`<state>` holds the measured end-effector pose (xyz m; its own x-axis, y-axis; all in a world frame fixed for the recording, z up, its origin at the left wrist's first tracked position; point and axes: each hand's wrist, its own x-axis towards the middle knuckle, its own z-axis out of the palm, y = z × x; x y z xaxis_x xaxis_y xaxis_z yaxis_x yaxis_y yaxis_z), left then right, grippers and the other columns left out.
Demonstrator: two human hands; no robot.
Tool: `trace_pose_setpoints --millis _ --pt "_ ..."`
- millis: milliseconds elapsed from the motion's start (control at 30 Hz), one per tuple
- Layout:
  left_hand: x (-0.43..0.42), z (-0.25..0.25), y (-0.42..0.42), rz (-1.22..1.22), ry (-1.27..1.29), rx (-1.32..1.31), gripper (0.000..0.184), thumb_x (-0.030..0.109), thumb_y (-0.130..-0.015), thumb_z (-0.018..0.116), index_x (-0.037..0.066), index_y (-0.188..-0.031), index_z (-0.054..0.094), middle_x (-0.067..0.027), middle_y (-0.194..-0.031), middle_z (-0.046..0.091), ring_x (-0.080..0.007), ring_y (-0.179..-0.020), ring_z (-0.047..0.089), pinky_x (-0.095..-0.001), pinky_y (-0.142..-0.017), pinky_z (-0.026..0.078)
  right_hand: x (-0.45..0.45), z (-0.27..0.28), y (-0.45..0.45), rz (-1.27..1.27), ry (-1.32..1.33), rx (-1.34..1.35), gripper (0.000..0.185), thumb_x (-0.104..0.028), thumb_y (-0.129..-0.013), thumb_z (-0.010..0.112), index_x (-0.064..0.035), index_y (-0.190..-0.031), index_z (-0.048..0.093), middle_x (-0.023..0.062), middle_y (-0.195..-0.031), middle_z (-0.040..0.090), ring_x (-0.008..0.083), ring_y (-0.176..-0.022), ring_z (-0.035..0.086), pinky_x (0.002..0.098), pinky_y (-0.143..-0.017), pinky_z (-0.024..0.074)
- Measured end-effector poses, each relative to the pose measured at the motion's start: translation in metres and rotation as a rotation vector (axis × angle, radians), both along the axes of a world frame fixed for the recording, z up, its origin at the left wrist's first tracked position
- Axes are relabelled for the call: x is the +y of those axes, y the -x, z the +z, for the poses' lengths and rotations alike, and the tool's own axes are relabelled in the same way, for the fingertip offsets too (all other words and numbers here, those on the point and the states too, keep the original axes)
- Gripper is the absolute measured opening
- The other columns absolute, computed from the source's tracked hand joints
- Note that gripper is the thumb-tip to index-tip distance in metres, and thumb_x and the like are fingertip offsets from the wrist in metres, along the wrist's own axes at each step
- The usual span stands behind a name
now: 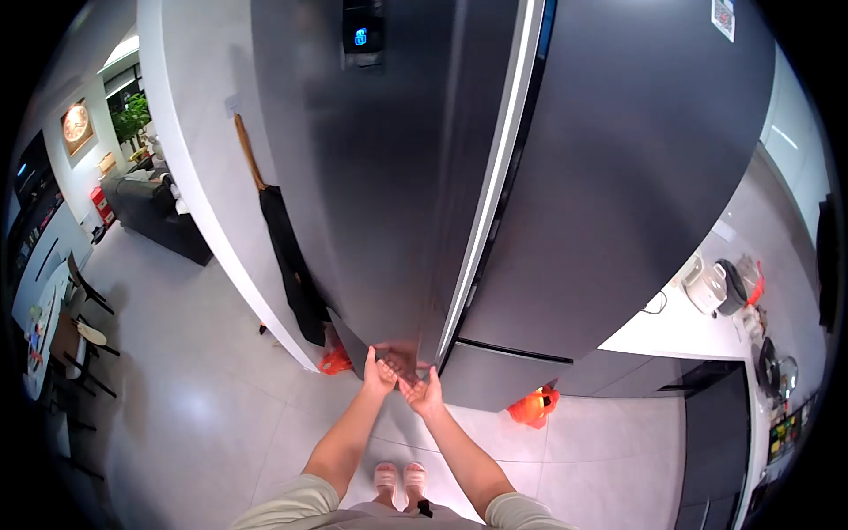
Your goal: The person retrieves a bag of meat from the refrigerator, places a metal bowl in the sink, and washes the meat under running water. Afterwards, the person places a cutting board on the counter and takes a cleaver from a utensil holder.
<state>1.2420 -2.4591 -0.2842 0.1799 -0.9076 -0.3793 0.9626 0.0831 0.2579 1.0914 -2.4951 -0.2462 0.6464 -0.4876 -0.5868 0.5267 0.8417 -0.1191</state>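
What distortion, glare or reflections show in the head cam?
Head view: strong fisheye curvature, black corners; bright glare patch on the floor; soft reflections on the glossy dark door, including a pinkish one just above the left hand and right hand.

You can make out no word or brand for certain here; high on the tall glossy door [389, 185] before you, a small dark display [364, 34] shows a lit blue sign, its shape too blurred for you to read as a number or symbol; at the top of the dark panel [618, 132] to its right, you see a white sticker [723, 18] with a square printed code and marks too small to read; far to your left, the lit round clock [76, 123] has a dial with illegible markings.
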Motion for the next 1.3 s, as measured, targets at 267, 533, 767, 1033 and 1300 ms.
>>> trace_pose_setpoints --millis 267,533,767,1033,1300 --pt "0.111 0.071 0.001 0.337 -0.211 -0.171 0.037 0.032 -0.096 0.036 0.005 -0.114 0.054 -0.0115 -0.109 0.059 -0.0254 -0.103 0.055 -0.0371 -0.090 0.045 0.115 -0.005 -0.040 0.255 -0.029 -0.028 0.064 -0.056 -0.093 0.019 -0.0045 -0.124 0.041 0.0128 -0.131 0.045 0.0273 -0.119 0.046 0.0451 -0.098 0.0364" --pt "0.200 0.089 -0.038 0.705 -0.337 -0.676 0.041 0.019 -0.090 0.033 -0.004 -0.120 0.049 -0.0172 -0.117 0.054 -0.0268 -0.112 0.050 -0.0377 -0.099 0.037 0.196 0.018 -0.095 0.542 0.009 0.008 0.051 -0.044 -0.096 0.025 -0.0118 -0.135 0.030 0.0112 -0.138 0.037 0.0291 -0.124 0.040 0.0435 -0.100 0.0333" --pt "0.236 0.133 -0.077 0.992 -0.330 -0.736 0.044 0.034 -0.096 0.039 -0.001 -0.119 0.050 -0.0098 -0.121 0.054 -0.0172 -0.118 0.044 -0.0297 -0.103 0.028 0.222 0.051 -0.133 0.861 0.330 -0.084 0.057 -0.034 -0.095 0.037 -0.0141 -0.145 0.015 0.0075 -0.150 0.018 0.0269 -0.134 0.027 0.0404 -0.104 0.0300" --pt "0.243 0.219 -0.103 1.008 -0.439 -0.834 0.059 0.039 -0.097 0.032 -0.004 -0.138 0.027 -0.0142 -0.146 0.026 -0.0209 -0.137 0.019 -0.0343 -0.112 0.012 0.204 0.111 -0.151 0.902 0.480 -0.139 0.041 -0.024 -0.094 0.043 -0.0106 -0.132 0.041 0.0008 -0.136 0.042 0.0189 -0.123 0.042 0.0390 -0.097 0.0357" --pt "0.252 0.163 -0.180 1.022 -0.271 -0.763 0.053 0.035 -0.098 0.030 -0.003 -0.135 0.034 -0.0119 -0.143 0.033 -0.0212 -0.133 0.029 -0.0332 -0.111 0.019 0.157 0.138 -0.133 0.760 0.502 -0.112 0.040 -0.022 -0.094 0.042 -0.0088 -0.132 0.041 0.0024 -0.137 0.042 0.0197 -0.122 0.044 0.0378 -0.096 0.0382"
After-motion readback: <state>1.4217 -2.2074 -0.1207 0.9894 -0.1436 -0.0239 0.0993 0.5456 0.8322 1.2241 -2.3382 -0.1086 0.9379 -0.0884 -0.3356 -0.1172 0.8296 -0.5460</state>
